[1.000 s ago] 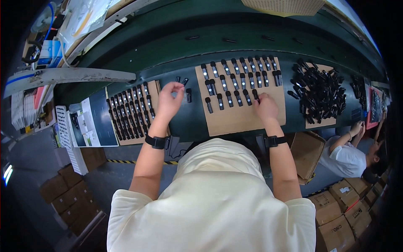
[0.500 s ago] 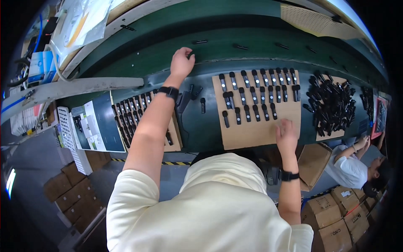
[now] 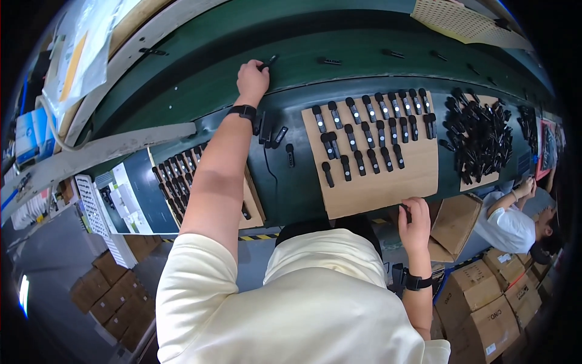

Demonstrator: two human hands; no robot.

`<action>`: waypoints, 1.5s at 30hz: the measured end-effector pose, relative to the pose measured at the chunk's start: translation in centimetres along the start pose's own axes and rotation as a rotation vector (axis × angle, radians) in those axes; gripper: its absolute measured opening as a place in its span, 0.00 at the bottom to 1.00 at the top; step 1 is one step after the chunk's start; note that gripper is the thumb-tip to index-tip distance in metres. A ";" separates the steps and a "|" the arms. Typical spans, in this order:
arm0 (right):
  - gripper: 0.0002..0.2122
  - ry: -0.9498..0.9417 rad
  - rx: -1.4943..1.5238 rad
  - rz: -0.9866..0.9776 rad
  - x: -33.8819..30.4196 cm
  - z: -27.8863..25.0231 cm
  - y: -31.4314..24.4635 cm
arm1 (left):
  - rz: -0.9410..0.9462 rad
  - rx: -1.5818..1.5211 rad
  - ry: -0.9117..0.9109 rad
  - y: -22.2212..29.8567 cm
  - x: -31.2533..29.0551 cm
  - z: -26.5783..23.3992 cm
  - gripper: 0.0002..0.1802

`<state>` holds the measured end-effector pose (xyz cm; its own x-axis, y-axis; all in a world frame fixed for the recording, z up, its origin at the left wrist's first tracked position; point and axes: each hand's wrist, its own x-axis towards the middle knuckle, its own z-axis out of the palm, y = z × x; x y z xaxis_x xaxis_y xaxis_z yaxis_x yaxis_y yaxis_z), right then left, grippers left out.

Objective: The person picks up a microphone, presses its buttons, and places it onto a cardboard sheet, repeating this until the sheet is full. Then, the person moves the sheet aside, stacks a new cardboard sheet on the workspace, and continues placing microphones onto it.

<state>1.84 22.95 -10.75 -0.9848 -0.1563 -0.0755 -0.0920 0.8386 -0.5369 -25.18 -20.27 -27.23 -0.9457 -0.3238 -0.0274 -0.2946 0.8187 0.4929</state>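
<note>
Left hand (image 3: 251,81) reached microphone (image 3: 272,60) — axis slanting up-right

a dark green table (image 3: 300,197) spans the middle of the frame, with a green belt-like surface (image 3: 206,70) curving above it. grey floor (image 3: 250,255) shows below, crossed by yellow-and-black tape (image 3: 257,237). brown cartons (image 3: 491,327) stack at lower right; a bright white light strip (image 3: 24,295) glows at far left.

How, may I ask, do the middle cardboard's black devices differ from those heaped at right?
The middle devices lie in three rough rows; the heaped devices are jumbled. The middle devices mostly point one way; the heaped devices point various ways. Both groups are black and elongated.
</note>
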 end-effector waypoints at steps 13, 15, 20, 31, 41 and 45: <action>0.20 0.079 0.389 -0.341 6.0 -5.0 -9.2 | 0.065 -0.843 -0.359 14.7 -23.2 -15.4 0.09; 0.23 0.068 0.529 -0.414 5.9 -5.8 -10.3 | 0.342 -0.796 -0.322 17.3 -26.1 -18.2 0.09; 0.21 -0.054 0.701 -0.468 4.6 -7.1 -10.5 | 0.539 -0.821 -0.258 20.4 -29.2 -20.5 0.14; 0.14 0.073 0.666 -0.636 2.9 -9.0 -9.4 | 0.692 -0.765 -0.241 22.8 -31.5 -20.8 0.14; 0.14 0.111 0.620 -0.683 2.9 -9.4 -9.0 | 0.666 -0.705 -0.361 22.9 -31.6 -20.6 0.13; 0.14 0.078 0.646 -0.641 2.8 -9.5 -8.8 | 0.699 -0.629 -0.318 22.8 -31.5 -20.4 0.15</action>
<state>-1.49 20.11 1.77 -0.7830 -0.4358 0.4438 -0.5474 0.1440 -0.8244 0.64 -1.04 2.60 -0.8991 0.3536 0.2583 0.3824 0.3468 0.8565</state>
